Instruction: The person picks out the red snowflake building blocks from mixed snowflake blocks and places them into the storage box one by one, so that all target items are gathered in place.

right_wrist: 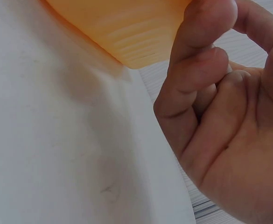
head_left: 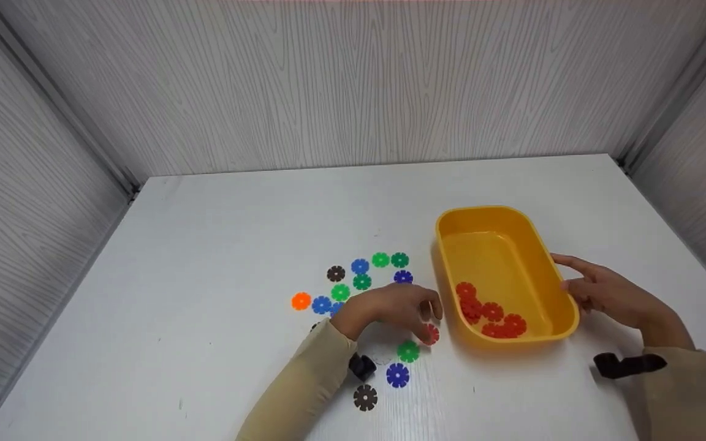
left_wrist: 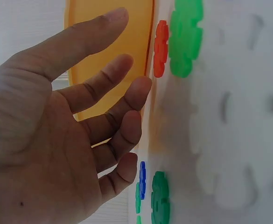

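Observation:
My left hand (head_left: 399,306) hovers over the discs left of the yellow bin (head_left: 494,257), its fingers loosely bent and spread. Nothing lies between its thumb and fingers in the left wrist view. Closest to its fingertips is a red notched disc (head_left: 431,334), flat on the table beside a green disc (head_left: 409,351). My right hand (head_left: 616,297) is at the bin's right side, index finger and thumb against the outer wall near the rim. Its other fingers (right_wrist: 192,88) curl loosely without gripping anything. Several red discs (head_left: 493,312) lie inside the bin's near end.
More notched discs lie left of the bin: an orange one (head_left: 301,301), a brown one (head_left: 365,398), a purple one (head_left: 398,375), plus several blue and green ones. A clear disc (left_wrist: 239,112) sits close to the left wrist camera. Wood-grain panels (head_left: 353,86) wall the white table.

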Demonstrator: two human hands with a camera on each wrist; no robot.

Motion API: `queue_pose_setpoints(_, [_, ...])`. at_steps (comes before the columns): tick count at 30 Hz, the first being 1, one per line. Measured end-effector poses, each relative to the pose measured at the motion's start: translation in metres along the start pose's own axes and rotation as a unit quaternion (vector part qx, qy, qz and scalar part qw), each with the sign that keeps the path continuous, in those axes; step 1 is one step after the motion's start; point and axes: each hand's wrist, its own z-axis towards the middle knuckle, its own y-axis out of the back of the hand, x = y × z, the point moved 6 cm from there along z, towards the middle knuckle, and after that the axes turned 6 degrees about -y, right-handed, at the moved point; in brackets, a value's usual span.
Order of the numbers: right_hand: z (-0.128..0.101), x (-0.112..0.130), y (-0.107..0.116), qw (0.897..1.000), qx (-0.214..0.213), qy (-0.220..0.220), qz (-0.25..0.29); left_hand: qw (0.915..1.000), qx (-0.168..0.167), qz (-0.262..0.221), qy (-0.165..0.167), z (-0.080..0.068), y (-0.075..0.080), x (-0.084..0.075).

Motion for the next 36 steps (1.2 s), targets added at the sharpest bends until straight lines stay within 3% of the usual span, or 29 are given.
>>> queue_pose_setpoints(7, [-0.0007, 0.0001, -0.0009, 1.0, 0.0, 0.004, 0.0, 0.9997, 0.007, 0.019, -0.015, 0.0008, -0.0051, -0.0032])
queue_pose_setpoints(14, [0.0004, 0.0016, -0.003, 1.0, 0.005, 0.01, 0.011, 0.9993, 0.014, 0.033, 0.003, -0.0009, -0.0067, -0.0007])
queue_pose_setpoints(28, [0.0, 0.0015, -0.0021, 1.0, 0.005, 0.004, 0.013, 0.9997, 0.006, 0.007, 0.022, 0.0002, -0.0072, 0.0019])
queue_pose_setpoints(36, [-0.0011, 0.0011, -0.0024, 1.0, -0.001, -0.004, 0.01, 0.9997, 0.001, 0.017, 0.017, 0.0003, -0.0072, 0.002])
